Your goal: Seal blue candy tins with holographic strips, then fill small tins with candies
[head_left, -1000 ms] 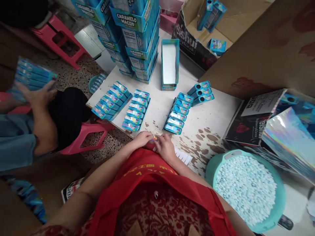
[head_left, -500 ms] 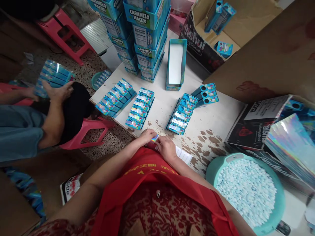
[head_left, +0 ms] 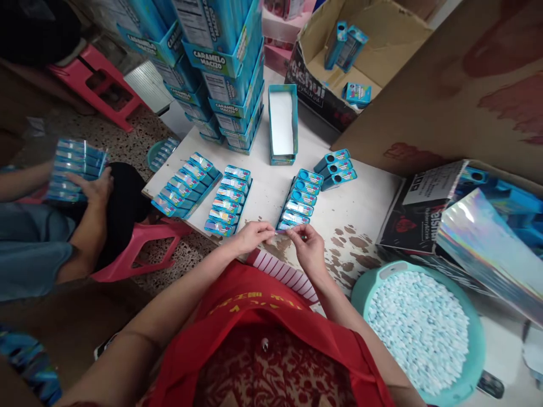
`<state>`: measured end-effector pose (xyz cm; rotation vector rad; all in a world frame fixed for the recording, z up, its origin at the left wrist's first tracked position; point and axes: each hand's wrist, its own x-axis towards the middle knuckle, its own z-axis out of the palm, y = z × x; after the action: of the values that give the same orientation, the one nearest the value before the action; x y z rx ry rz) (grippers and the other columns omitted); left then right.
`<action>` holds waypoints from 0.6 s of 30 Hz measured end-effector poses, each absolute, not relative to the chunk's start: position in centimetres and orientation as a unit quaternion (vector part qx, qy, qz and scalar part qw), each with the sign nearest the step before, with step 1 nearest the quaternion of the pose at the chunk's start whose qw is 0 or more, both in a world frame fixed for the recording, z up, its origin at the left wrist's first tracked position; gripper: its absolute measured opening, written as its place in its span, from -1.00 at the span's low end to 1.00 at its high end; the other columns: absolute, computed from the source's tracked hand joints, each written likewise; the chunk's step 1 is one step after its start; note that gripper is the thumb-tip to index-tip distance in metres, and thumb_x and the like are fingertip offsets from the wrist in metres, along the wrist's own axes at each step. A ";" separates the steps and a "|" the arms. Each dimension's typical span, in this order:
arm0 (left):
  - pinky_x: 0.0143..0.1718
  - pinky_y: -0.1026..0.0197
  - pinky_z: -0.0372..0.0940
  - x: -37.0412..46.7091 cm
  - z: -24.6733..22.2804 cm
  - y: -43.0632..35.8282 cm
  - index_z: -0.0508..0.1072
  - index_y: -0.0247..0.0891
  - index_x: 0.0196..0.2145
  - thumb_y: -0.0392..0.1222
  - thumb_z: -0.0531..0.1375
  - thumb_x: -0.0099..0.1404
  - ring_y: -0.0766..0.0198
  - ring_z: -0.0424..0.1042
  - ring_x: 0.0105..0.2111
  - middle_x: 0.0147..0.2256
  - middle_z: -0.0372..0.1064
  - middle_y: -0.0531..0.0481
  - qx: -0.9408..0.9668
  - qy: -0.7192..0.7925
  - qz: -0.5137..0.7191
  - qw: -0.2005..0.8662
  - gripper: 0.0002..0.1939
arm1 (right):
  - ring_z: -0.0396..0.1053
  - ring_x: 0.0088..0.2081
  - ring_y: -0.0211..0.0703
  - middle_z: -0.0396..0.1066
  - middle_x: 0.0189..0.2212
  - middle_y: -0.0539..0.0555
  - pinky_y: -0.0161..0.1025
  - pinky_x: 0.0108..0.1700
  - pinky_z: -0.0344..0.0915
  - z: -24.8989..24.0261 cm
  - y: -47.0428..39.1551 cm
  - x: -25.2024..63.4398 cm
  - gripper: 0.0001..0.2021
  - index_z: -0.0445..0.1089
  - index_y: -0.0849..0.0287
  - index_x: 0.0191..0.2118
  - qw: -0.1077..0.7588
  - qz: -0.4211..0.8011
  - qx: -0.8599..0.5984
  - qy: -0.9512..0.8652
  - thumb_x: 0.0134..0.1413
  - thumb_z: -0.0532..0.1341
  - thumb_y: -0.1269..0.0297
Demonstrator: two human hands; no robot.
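Observation:
My left hand (head_left: 255, 236) and my right hand (head_left: 306, 243) are raised close together at the table's near edge, fingertips pinched. Between them stretches a small shiny sticker (head_left: 280, 230), seen almost edge-on. Just beyond it stands a row of blue candy boxes (head_left: 297, 207); some tops carry silvery stickers, while the far ones show round openings. Below my hands, a pale backing strip with red lines (head_left: 285, 270) lies across the front of my red apron. Two more rows of blue boxes, a middle row (head_left: 229, 200) and a left row (head_left: 186, 185), have shiny stickers on top.
Loose blue boxes (head_left: 336, 168) lean beside the right row. Tall stacks of packed trays (head_left: 229, 68) and a white-bottomed tray (head_left: 283, 121) stand behind. At right are a basin of pale candies (head_left: 419, 333) and a carton (head_left: 413, 212). A co-worker's hand (head_left: 95, 186) holds boxes at left.
Both my hands have lifted forward from my lap toward the right row, with the sticker now stretched between them. More of the backing strip shows. The camera view has shifted.

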<state>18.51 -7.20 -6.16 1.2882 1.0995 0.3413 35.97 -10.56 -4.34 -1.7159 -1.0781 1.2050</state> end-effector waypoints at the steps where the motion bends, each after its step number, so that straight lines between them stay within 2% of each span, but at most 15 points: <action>1: -0.43 0.32 0.18 18.9 -6.1 -6.0 0.41 -0.30 -0.31 -0.06 0.06 0.20 0.37 0.28 -0.53 -0.56 0.31 0.10 0.573 0.482 0.151 0.645 -0.73 | 0.20 -0.45 -0.25 0.27 -0.52 -0.05 -0.28 -0.34 0.18 -4.7 -9.9 36.1 -0.78 0.34 0.16 -0.47 0.393 0.434 -0.690 -0.425 -0.07 0.24 0.10; 5: -0.49 0.34 0.11 20.8 -5.5 -0.5 0.33 -0.26 -0.18 -0.20 0.05 0.18 0.37 0.24 -0.56 -0.60 0.24 0.18 0.645 0.464 0.156 0.586 -0.76 | 0.20 -0.32 -0.21 0.22 -0.35 0.02 -0.22 -0.17 0.21 -6.1 -6.1 37.1 -0.81 0.41 0.19 -0.47 0.422 0.287 -0.754 -0.413 -0.13 0.28 0.16; 9: -0.48 0.33 0.07 22.9 -5.8 4.3 0.29 -0.25 -0.26 -0.34 0.04 0.15 0.38 0.20 -0.57 -0.61 0.22 0.19 0.708 0.465 0.150 0.509 -0.84 | 0.20 -0.23 -0.15 0.17 -0.32 0.05 -0.18 -0.07 0.19 -7.5 -2.3 37.9 -0.86 0.42 0.20 -0.48 0.429 0.262 -0.782 -0.369 -0.17 0.28 0.24; 12: -0.49 0.34 0.09 24.0 -7.3 5.8 0.26 -0.26 -0.29 -0.37 0.05 0.15 0.38 0.19 -0.59 -0.64 0.18 0.20 0.677 0.476 0.145 0.543 -0.86 | 0.21 -0.19 -0.13 0.15 -0.32 0.05 -0.18 -0.02 0.16 -8.7 -0.8 38.2 -0.89 0.36 0.20 -0.52 0.426 0.264 -0.792 -0.348 -0.19 0.27 0.29; 15: -0.47 0.32 0.16 24.4 -9.1 5.5 0.26 -0.25 -0.24 -0.30 0.09 0.18 0.38 0.23 -0.60 -0.62 0.22 0.19 0.620 0.514 0.143 0.576 -0.85 | 0.22 -0.25 -0.15 0.16 -0.32 0.02 -0.18 -0.08 0.19 -9.8 -0.7 38.3 -0.77 0.27 0.17 -0.43 0.422 0.257 -0.811 -0.312 -0.25 0.31 0.25; 18: -0.32 0.23 0.26 24.5 -10.3 3.8 0.34 -0.27 -0.19 -0.21 0.15 0.16 0.28 0.37 -0.45 -0.48 0.39 0.05 0.616 0.590 0.125 0.508 -0.77 | 0.20 -0.36 -0.19 0.20 -0.36 -0.02 -0.21 -0.21 0.22 -10.6 -1.2 38.4 -0.66 0.16 0.12 -0.32 0.422 0.274 -0.811 -0.297 -0.23 0.29 0.18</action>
<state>24.48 3.75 -10.27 1.4839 1.4212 0.3003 38.43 -1.25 -10.56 -2.0318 -0.7434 0.6855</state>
